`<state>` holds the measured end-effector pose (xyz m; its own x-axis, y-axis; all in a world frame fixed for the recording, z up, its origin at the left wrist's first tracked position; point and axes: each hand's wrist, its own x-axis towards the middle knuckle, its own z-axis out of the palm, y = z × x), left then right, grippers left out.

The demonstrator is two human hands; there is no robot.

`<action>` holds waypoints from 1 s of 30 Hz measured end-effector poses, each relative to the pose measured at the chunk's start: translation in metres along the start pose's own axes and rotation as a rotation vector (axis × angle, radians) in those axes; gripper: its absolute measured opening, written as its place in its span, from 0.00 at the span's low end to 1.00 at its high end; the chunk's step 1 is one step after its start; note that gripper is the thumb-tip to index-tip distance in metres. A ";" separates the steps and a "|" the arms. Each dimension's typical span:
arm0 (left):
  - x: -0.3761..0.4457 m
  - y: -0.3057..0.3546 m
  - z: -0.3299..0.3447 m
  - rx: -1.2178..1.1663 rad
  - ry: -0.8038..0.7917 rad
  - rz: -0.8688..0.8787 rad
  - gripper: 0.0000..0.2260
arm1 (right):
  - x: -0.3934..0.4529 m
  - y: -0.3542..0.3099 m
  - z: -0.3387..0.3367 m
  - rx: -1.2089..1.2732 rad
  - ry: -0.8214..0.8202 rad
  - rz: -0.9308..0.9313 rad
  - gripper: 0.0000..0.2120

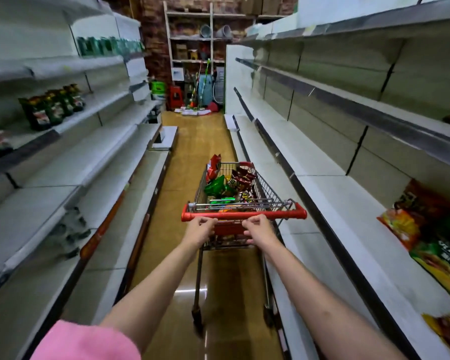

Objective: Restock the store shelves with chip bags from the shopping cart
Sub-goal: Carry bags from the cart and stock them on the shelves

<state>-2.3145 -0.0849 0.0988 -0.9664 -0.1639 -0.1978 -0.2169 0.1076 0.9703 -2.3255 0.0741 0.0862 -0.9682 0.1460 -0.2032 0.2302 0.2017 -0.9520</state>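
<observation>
Head view: narrow aisle, yellow-brown floor (200, 141), white shelving on both sides. Shopping cart (265, 193) stands mid-aisle, wire basket with red handle bar (281, 214). Left hand (200, 231) and right hand (260, 229) both curl their fingers around the handle bar, side by side near its middle, arms stretched out. Chip bags (233, 184), red and green, heaped in the basket, 1 red bag poking above the far rim. Right shelf (353, 198) holds orange-green bags (431, 237) at the near end. Left shelf (89, 113) carries dark bags (51, 109). Pink sleeve (86, 341) at lower left.
</observation>
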 end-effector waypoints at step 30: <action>0.329 0.038 0.016 -0.088 -0.094 -0.079 0.04 | 0.299 -0.059 0.059 -0.210 0.024 0.068 0.05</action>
<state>-2.6433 -0.1186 0.0683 -0.9565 -0.0754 -0.2819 -0.2835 0.0112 0.9589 -2.6340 0.0489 0.0683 -0.9477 0.1887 -0.2573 0.3126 0.3873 -0.8673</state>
